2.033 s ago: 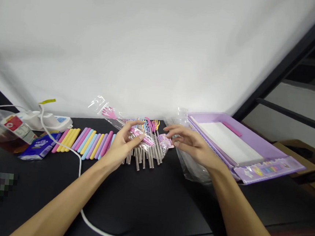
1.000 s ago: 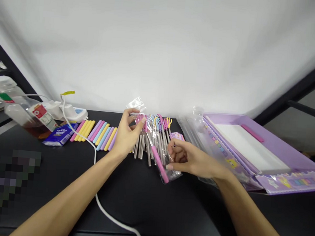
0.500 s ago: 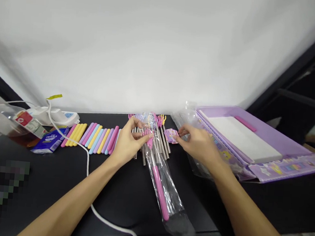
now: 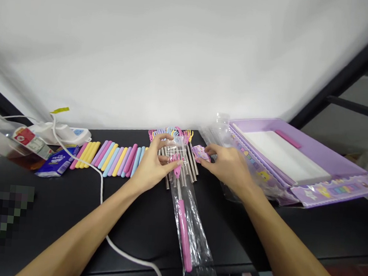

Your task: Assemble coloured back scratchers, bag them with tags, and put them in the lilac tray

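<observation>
A pink back scratcher with a metal rod lies inside a clear plastic sleeve, its small claw head pointing away from me. My left hand is over the head end of the sleeve, fingers apart, its thumb touching the plastic beside the claw. My right hand pinches a small stack of purple-pink printed cards on the table. Between and behind the hands lie several more back scratchers, metal rods toward me and coloured claws at the back.
Pastel handle sticks lie in a row on the left, by a blue packet, a bottle and a power strip. A white cable crosses the black table. On the right stand an open purple box and clear plastic bags.
My right hand has closed on the printed cards. My left hand's fingers have spread from their pinch on the sleeve. The sleeved back scratcher has shifted slightly toward me.
</observation>
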`<act>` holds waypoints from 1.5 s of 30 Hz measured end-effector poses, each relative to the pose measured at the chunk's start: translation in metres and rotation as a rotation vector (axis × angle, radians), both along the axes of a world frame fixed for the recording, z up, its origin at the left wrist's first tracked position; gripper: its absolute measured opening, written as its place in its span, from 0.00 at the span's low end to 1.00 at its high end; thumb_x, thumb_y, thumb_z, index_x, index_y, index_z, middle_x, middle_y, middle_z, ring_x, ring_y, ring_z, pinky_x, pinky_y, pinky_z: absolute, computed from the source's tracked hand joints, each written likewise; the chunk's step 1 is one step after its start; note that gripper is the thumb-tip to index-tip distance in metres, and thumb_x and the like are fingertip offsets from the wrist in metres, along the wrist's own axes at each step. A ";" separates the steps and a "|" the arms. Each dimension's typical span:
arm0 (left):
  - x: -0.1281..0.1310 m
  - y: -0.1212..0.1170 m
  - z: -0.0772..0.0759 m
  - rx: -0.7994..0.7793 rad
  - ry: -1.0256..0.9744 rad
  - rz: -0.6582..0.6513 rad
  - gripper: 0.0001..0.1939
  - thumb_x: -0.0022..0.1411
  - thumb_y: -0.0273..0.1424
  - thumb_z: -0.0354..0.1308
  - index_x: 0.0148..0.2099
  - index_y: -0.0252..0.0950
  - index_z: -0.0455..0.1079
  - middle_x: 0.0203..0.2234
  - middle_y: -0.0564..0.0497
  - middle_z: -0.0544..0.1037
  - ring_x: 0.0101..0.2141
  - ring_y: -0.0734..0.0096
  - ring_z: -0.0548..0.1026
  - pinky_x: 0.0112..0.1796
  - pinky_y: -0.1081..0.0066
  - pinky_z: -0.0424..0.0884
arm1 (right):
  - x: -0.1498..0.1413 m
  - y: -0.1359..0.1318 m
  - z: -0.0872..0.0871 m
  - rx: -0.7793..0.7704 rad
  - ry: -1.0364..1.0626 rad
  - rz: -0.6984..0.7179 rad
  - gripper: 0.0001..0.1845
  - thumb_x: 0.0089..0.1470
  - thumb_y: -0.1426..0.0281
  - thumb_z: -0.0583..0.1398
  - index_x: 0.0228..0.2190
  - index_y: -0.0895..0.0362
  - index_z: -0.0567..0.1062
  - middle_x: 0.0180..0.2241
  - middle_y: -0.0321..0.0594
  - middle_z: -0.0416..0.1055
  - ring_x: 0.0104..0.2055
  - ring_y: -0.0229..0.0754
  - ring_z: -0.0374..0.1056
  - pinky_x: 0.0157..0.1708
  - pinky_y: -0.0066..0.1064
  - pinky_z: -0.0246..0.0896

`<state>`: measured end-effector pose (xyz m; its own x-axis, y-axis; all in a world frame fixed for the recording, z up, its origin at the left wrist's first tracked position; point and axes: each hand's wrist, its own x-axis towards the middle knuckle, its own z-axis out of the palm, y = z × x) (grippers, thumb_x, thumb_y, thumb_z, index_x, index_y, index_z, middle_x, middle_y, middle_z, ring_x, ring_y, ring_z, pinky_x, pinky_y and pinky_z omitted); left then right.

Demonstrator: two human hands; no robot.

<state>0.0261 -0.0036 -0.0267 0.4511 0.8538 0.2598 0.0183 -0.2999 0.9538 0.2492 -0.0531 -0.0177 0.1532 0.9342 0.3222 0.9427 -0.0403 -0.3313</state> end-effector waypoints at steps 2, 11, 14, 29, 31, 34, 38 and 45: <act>0.001 0.000 -0.001 -0.011 -0.036 -0.002 0.26 0.55 0.33 0.70 0.48 0.43 0.56 0.51 0.50 0.74 0.20 0.86 0.68 0.24 0.75 0.73 | 0.001 0.000 0.002 0.005 0.028 0.007 0.14 0.52 0.58 0.65 0.37 0.53 0.81 0.30 0.44 0.79 0.31 0.51 0.72 0.32 0.40 0.60; -0.001 -0.002 0.001 0.046 0.037 0.031 0.19 0.58 0.36 0.67 0.49 0.40 0.68 0.55 0.47 0.71 0.21 0.85 0.69 0.20 0.78 0.68 | 0.000 0.000 0.009 0.129 0.379 -0.039 0.13 0.46 0.63 0.68 0.35 0.56 0.80 0.27 0.42 0.78 0.32 0.51 0.76 0.36 0.43 0.70; -0.003 -0.002 0.002 0.143 0.057 0.039 0.21 0.60 0.33 0.66 0.55 0.44 0.69 0.58 0.47 0.68 0.26 0.83 0.71 0.28 0.75 0.75 | -0.001 0.003 0.007 0.187 0.711 0.010 0.12 0.41 0.67 0.69 0.32 0.58 0.79 0.31 0.44 0.79 0.36 0.51 0.78 0.38 0.41 0.74; -0.001 -0.011 0.007 0.075 0.068 -0.116 0.41 0.59 0.33 0.66 0.70 0.58 0.53 0.69 0.44 0.55 0.27 0.79 0.72 0.22 0.75 0.74 | -0.019 -0.005 0.011 0.387 0.645 0.477 0.03 0.57 0.68 0.65 0.35 0.51 0.79 0.38 0.40 0.79 0.44 0.47 0.74 0.50 0.44 0.70; -0.001 -0.013 0.008 0.063 0.057 -0.129 0.42 0.59 0.32 0.66 0.70 0.59 0.53 0.69 0.44 0.55 0.25 0.82 0.70 0.23 0.74 0.75 | -0.022 -0.003 0.010 0.424 0.575 0.470 0.03 0.58 0.69 0.64 0.35 0.50 0.80 0.39 0.40 0.79 0.47 0.49 0.73 0.52 0.46 0.67; -0.002 -0.014 0.009 0.050 0.046 -0.134 0.45 0.58 0.33 0.67 0.71 0.61 0.50 0.69 0.43 0.56 0.22 0.85 0.68 0.22 0.74 0.74 | -0.022 0.004 0.015 0.515 0.490 0.400 0.03 0.57 0.69 0.65 0.35 0.50 0.80 0.37 0.40 0.78 0.45 0.49 0.72 0.51 0.45 0.67; -0.005 -0.013 0.010 0.012 -0.001 -0.121 0.48 0.56 0.37 0.70 0.71 0.64 0.47 0.67 0.42 0.58 0.22 0.82 0.70 0.18 0.75 0.70 | -0.021 0.013 0.028 0.479 0.436 0.395 0.03 0.56 0.69 0.65 0.35 0.51 0.80 0.36 0.39 0.78 0.42 0.48 0.72 0.47 0.44 0.67; -0.006 -0.012 0.010 0.071 -0.006 -0.109 0.45 0.58 0.31 0.67 0.71 0.60 0.50 0.64 0.40 0.62 0.20 0.82 0.69 0.17 0.74 0.70 | -0.021 0.031 0.034 0.373 0.564 0.413 0.06 0.56 0.64 0.65 0.34 0.53 0.79 0.36 0.41 0.78 0.41 0.48 0.74 0.49 0.45 0.71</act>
